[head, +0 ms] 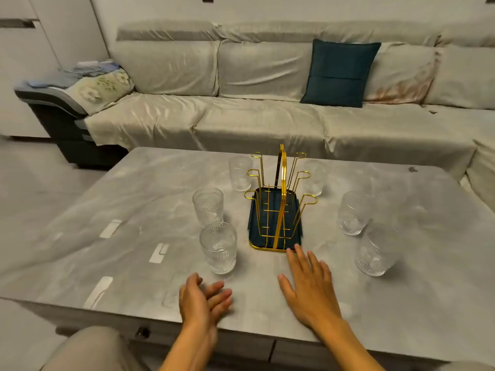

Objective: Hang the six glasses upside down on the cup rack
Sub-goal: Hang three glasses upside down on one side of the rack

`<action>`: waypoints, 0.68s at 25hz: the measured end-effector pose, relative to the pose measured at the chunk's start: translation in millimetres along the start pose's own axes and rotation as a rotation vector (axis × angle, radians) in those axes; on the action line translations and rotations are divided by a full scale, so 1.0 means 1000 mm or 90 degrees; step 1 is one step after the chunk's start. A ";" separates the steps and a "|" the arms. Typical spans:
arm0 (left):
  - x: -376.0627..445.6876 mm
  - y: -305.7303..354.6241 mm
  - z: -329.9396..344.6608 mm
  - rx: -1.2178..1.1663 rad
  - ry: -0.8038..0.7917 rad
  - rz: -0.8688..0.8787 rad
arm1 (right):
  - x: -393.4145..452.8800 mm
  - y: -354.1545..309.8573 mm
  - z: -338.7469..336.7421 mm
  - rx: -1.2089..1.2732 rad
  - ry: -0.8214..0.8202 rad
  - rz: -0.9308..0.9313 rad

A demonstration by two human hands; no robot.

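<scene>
My hands are empty, 6 glasses upright on the table (112,199).

My right hand (310,287) lies flat, fingers spread, fingertips at the gold-wire cup rack (278,207) — my left hand (199,301) is open just below the nearest ribbed glass (218,247); 3 clear tumblers flank each side.

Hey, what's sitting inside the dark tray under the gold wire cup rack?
Only the gold wire cup rack stands in the dark tray; no glass is in it. The tray's near right corner is hidden by the right hand's fingertips.
</scene>
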State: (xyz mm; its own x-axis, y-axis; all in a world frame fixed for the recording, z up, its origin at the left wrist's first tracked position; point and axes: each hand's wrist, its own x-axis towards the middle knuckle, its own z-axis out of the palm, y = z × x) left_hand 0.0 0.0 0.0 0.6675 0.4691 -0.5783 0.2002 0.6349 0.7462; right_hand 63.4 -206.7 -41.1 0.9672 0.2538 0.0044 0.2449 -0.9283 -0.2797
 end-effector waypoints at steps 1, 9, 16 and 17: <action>0.007 0.010 0.000 -0.036 -0.018 -0.084 | 0.002 0.001 0.002 -0.020 -0.001 -0.004; 0.027 0.060 0.041 -0.064 -0.126 -0.322 | 0.013 0.006 0.004 -0.079 0.041 0.000; 0.044 0.050 0.021 0.180 0.003 0.022 | 0.011 0.006 0.004 -0.068 0.039 0.006; 0.050 0.047 0.013 0.256 0.049 0.165 | 0.011 0.005 0.004 -0.065 0.039 0.006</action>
State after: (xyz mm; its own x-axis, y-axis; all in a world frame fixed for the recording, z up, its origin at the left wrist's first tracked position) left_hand 51.7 45.8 10.8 0.6804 0.6337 -0.3680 0.3060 0.2107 0.9284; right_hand 75.2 -207.7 -46.5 0.9712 0.2300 0.0620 0.2375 -0.9545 -0.1802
